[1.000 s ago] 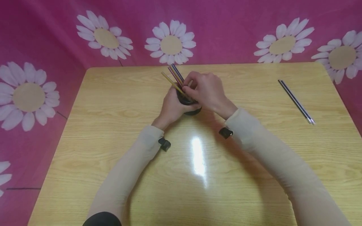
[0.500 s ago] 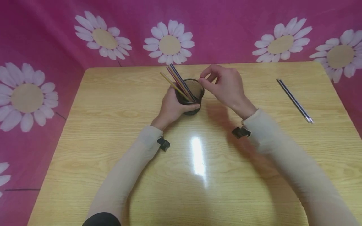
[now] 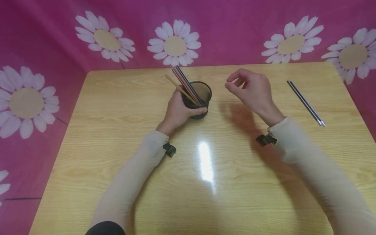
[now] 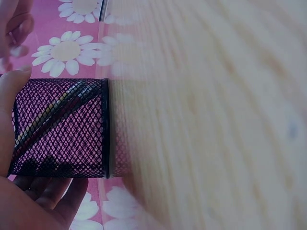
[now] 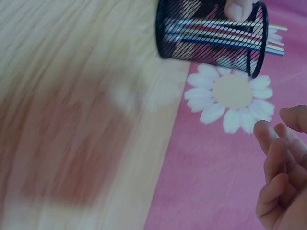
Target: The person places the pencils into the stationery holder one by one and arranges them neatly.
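Note:
My left hand [image 3: 175,109] grips a black mesh pencil cup [image 3: 205,90] standing upright on the table, thumb across its near side. Several pencils [image 3: 185,85], yellow, reddish and dark striped, lean to the left inside the cup. The left wrist view shows the fingers curled round the mesh cup [image 4: 62,129], with the slanting pencils visible through it. Off to the cup's right, my right hand [image 3: 254,89] hovers over the table, fingers loosely bent and nothing between them. In the right wrist view that hand [image 5: 288,172] is apart from the cup [image 5: 192,53].
Two dark striped pencils [image 3: 306,103] lie side by side at the right of the wooden table [image 3: 117,107]. Behind and to the left hangs a pink cloth [image 3: 229,32] with white daisies. A bright light reflection lies on the tabletop's middle.
My right hand has drawn away from the cup's pencils and moved right, uncovering the cup's opening. My left hand keeps its grip, and the cup stays where it was.

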The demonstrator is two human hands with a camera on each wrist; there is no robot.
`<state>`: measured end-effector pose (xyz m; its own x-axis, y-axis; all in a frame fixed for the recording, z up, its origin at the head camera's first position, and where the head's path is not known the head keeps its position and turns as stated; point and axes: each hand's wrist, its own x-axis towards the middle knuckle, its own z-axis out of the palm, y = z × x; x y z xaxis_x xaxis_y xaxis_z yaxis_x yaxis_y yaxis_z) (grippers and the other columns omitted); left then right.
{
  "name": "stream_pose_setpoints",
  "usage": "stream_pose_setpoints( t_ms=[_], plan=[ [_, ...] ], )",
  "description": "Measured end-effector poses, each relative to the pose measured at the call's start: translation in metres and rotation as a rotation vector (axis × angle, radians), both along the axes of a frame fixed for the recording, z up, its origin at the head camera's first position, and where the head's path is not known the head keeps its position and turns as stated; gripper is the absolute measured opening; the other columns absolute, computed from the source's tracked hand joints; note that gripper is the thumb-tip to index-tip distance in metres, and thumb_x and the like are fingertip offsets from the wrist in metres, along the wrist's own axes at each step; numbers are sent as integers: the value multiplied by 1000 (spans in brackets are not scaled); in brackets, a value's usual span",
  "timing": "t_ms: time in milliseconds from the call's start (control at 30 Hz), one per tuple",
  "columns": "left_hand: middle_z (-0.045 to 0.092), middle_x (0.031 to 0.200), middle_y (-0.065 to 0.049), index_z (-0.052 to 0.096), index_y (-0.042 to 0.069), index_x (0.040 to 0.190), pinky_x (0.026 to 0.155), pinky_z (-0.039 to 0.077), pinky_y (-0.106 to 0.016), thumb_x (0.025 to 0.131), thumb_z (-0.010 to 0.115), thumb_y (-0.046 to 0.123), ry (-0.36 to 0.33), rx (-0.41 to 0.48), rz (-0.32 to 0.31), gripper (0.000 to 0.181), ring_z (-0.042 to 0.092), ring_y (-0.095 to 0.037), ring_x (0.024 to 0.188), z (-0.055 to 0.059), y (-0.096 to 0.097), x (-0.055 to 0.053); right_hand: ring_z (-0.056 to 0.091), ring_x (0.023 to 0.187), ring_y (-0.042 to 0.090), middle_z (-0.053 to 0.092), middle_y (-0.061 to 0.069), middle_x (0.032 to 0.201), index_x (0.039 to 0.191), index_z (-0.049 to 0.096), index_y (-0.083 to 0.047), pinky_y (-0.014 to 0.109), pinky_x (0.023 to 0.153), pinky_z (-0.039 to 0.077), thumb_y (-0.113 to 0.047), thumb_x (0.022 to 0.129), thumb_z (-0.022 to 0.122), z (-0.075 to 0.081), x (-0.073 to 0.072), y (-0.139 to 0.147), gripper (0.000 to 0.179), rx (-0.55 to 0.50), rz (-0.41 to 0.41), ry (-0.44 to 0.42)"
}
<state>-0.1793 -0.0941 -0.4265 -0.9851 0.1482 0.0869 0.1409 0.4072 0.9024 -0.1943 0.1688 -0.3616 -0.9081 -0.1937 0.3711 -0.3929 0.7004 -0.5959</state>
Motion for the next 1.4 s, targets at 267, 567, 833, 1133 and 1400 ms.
stream_pose_setpoints(
  t_ms=[267,567,833,1133,1400],
  plan=[
    [60,141,-13,50,3,151,119,38,-33,78,103,26,10,-7,1,93,56,-26,134,0,0,0,59,62,15,79,12,88,105,81,-11,23,56,37,-28,100,80,-8,3,34,18,65,-54,-42],
    [61,140,-13,50,2,151,120,38,-34,78,103,26,15,1,5,93,56,-26,134,0,-1,-1,59,63,25,79,20,96,112,79,-8,37,65,37,-32,102,77,-19,3,76,26,141,-106,-125],
    [60,142,-12,48,4,154,120,38,-34,78,103,28,18,-11,3,96,55,-25,135,-1,-2,-1,62,73,37,78,24,104,117,78,-9,47,71,37,-34,104,72,-22,5,107,29,221,-139,-191],
    [63,141,-10,50,4,151,119,38,-32,78,103,26,16,5,-12,92,57,-24,134,-5,1,0,63,82,42,76,29,109,123,74,-5,51,71,38,-35,106,70,-30,16,149,35,296,-183,-280],
    [60,142,-12,48,4,153,119,39,-33,78,103,27,3,-7,-1,96,56,-24,134,-1,-2,1,62,98,49,74,30,114,127,72,-3,54,70,39,-38,108,64,-29,15,179,41,371,-224,-346]
  ],
)
